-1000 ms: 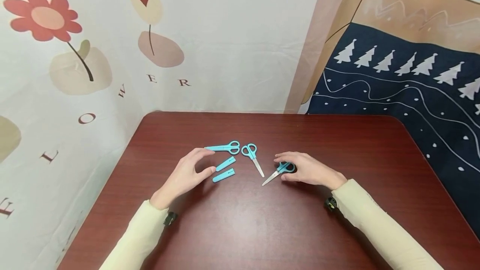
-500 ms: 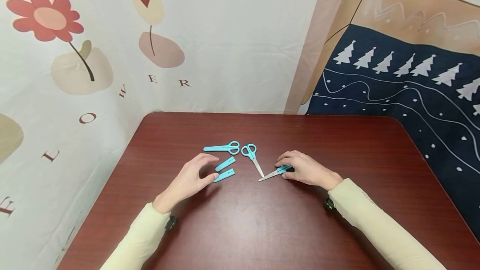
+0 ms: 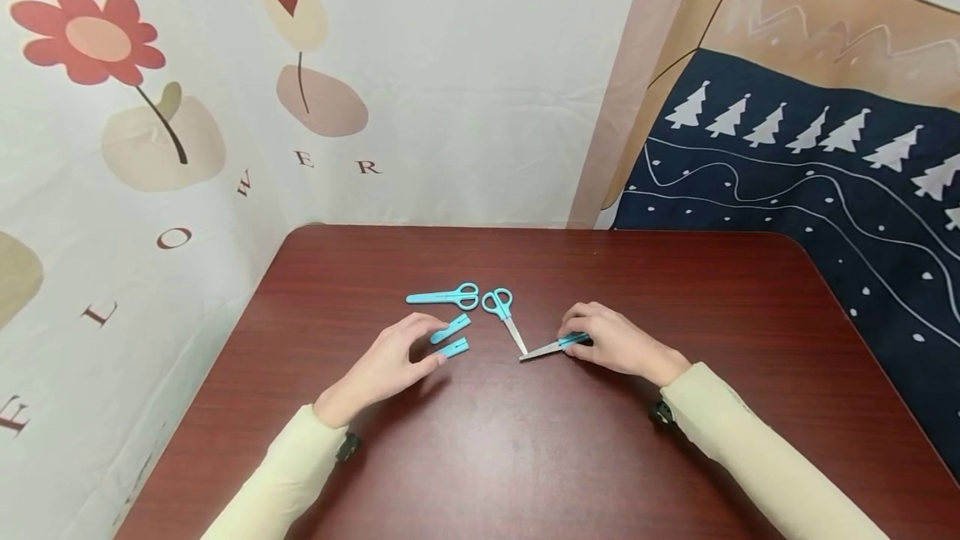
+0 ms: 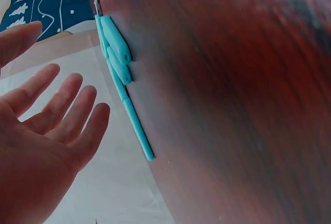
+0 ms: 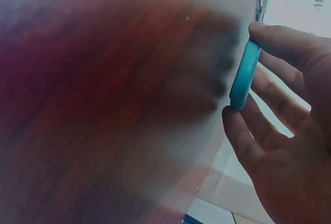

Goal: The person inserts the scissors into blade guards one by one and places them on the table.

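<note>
My left hand [image 3: 390, 361] is held over two light-blue blade covers, its fingers spread and relaxed; the left wrist view shows nothing in its grasp. In the head view, its fingertips overlap the left ends of the upper cover [image 3: 453, 327] and the lower cover [image 3: 456, 347]. My right hand [image 3: 622, 344] grips small blue-handled scissors [image 3: 546, 349] by the handle, blades pointing left. Thumb and fingers surround that blue handle [image 5: 244, 76] in the right wrist view. Uncovered scissors [image 3: 514, 332] lie between the hands, their tip meeting the held blades' tip in the head view.
A third pair of scissors [image 3: 438, 297], its blades inside a blue cover, lies behind the two loose covers. Everything is on a dark red-brown table [image 3: 480, 457]. Printed cloths, one pale with flowers [image 3: 465, 90] and one navy with trees [image 3: 750, 165], hang behind it.
My right hand has gripped the scissors and swung their blades to a flatter angle, the tip nearing the middle pair. My left hand has moved right and slightly nearer me, over the loose covers.
</note>
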Motion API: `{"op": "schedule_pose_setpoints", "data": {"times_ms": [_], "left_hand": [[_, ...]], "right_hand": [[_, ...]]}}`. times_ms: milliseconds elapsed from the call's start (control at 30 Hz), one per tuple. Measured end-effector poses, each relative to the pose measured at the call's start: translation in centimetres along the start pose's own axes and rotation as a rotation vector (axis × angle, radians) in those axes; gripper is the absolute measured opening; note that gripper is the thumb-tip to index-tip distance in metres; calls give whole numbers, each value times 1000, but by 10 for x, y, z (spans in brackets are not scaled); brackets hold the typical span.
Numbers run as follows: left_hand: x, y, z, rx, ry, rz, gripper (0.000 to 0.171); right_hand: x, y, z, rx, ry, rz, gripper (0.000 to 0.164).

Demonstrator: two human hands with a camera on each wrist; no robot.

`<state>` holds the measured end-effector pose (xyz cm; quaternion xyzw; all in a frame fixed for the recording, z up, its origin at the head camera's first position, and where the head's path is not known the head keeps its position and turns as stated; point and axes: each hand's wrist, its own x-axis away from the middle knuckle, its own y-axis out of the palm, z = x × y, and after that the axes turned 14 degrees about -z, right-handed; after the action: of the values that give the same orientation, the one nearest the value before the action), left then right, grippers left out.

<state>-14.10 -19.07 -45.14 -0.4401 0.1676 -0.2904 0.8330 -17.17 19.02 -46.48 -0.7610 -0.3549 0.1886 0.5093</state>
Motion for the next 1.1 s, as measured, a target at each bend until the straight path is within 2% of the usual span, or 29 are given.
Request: {"op": "schedule_pose_setpoints", "data": {"times_ms": [200, 533, 933, 1100], "left_hand": [[-4, 4, 1, 46, 26, -53, 41], [-7, 5, 1, 77, -3, -111, 43], [-7, 8, -2, 89, -15, -184, 39], [-7, 7, -5, 121, 18, -206, 37]], "right_hand": [[9, -3, 0, -23, 26, 46, 14], [32, -12, -1, -59, 63, 125, 20], [44, -11, -3, -37, 59, 169, 19], [46, -12, -4, -40, 77, 155, 20]]}}
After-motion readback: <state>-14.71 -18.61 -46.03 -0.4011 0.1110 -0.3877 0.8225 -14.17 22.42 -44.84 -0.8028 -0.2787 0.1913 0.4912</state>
